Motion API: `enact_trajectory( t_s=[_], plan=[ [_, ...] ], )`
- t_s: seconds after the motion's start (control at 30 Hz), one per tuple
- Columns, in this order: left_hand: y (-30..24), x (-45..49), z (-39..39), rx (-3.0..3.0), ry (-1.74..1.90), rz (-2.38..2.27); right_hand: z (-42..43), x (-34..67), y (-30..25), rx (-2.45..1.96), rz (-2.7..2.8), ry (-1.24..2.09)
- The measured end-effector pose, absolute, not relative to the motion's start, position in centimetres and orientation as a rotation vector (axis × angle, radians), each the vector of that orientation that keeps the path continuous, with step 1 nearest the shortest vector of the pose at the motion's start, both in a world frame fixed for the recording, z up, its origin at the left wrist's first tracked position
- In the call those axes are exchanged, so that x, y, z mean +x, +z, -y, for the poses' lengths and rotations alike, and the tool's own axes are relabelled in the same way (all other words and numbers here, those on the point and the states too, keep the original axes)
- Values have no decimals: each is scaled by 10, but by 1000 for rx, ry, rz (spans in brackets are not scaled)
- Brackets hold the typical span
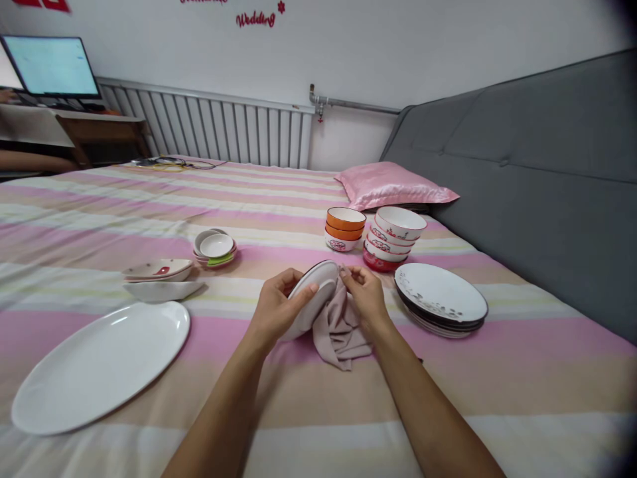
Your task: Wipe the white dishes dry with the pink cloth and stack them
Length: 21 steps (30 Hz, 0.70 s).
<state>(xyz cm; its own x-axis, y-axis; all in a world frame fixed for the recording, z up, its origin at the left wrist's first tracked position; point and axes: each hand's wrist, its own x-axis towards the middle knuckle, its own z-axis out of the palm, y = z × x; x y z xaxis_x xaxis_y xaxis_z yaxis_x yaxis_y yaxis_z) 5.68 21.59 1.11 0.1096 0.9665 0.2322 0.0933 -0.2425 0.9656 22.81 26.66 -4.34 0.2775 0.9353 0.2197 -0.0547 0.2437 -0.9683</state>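
Observation:
Tilted up on its edge, a white plate (312,300) with a dark rim is gripped by my left hand (281,302), thumb across its underside. My right hand (365,292) pinches a dusty-pink cloth (341,332) against the plate's right edge, and the cloth hangs down onto the bed. Close to the right hand lies a stack of plates (440,295), the top one white with a leaf pattern. Behind the hands stand a short stack of orange and white bowls (345,229) and a taller stack of white and red bowls (393,239).
Left on the striped bedspread (279,411) are a large oval platter (104,365), stacked boat-shaped dishes (159,277) and small saucers (215,247). Farther back lie a pink pillow (393,186) and cables (182,163). A grey headboard (537,146) borders the right; a person's arm shows by the desk at far left.

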Motion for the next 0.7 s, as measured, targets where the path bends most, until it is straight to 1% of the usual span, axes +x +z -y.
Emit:
enact_trajectory(
  t_s=[0.17, 0.43, 0.7],
  plan=[
    [11, 57, -217, 1543, 1273, -1145, -263, 223, -41, -1103, 1102, 845],
    [11, 58, -219, 1705, 1326, -1142, -250, 216, -27, -1065, 1328, 555],
    [8, 56, -221, 1767, 1307, -1123, -231, 207, -6, -923, 1509, 290]
  ],
)
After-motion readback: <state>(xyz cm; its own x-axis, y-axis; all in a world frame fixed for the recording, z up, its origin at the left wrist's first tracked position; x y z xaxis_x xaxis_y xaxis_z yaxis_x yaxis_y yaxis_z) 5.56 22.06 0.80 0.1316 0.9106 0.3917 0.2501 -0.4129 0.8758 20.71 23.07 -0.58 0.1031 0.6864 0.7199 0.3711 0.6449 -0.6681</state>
